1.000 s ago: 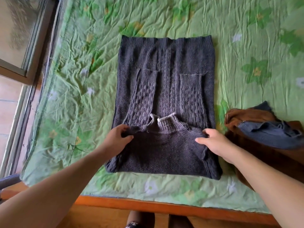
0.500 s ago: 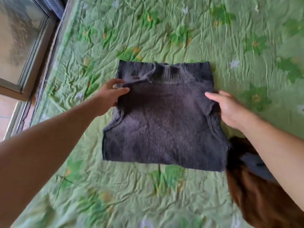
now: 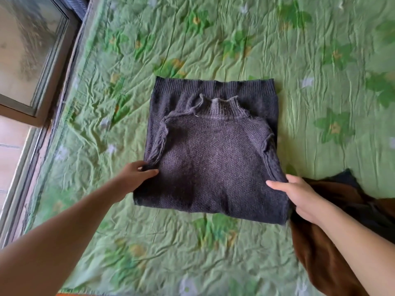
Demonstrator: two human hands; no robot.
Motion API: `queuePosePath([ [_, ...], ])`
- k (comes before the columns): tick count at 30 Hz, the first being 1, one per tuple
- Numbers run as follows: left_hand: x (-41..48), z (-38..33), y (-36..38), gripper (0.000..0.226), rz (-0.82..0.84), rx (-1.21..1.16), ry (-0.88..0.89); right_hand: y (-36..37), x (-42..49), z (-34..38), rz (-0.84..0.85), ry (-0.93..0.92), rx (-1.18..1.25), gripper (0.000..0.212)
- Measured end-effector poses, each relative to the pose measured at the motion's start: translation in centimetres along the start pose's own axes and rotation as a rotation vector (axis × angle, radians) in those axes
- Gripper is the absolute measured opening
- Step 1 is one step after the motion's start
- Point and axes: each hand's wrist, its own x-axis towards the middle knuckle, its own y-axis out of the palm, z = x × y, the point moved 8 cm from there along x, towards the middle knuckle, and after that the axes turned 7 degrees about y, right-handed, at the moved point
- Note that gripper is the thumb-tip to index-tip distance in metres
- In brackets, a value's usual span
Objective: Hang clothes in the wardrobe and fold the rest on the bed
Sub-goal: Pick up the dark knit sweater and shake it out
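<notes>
Green floral bedspread (image 3: 213, 253), heavily creased, covers the bed & fills most of the view. Window frame (image 3: 42, 67) w/ frosted glass sits at 10 o'clock, beyond the bed edge.

Dark grey knit sweater (image 3: 213, 157) lies flat at centre, folded over on itself into a rough rectangle. Its ribbed hem band runs along the 12 o'clock edge; the turtleneck collar lies just below that band, facing up. Fold edge is at 6 o'clock, nearest us.

Our left hand (image 3: 136, 174) is at the sweater's 8 o'clock side, fingers curled and pinching the sleeve seam fabric at the left edge, thumb on top. Our right hand (image 3: 299, 195) is at the 4 o'clock corner, thumb laid over the top of the knit, the rest of the fingers tucked round the edge underneath; so it grips that corner. We can't tell how deep those fingers go, as the cloth hides them.

Brown garment (image 3: 324, 248) is heaped at 4–5 o'clock, touching the sweater's right corner & running under our right forearm. Dark blue cloth (image 3: 346, 178) lies on top of the brown pile, its far tip pointing toward 3 o'clock.
</notes>
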Motion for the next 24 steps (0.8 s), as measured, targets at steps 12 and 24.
queuePosePath([
  [12,-4.7,7.0,2.2,0.027,0.144,-0.539,-0.091,1.1,-3.7,-6.5,0.115,0.116,0.265,0.037],
  [24,-12.1,11.9,1.5,0.034,0.199,0.114,-0.124,-0.4,-8.5,-14.4,0.047,0.339,-0.200,0.080],
])
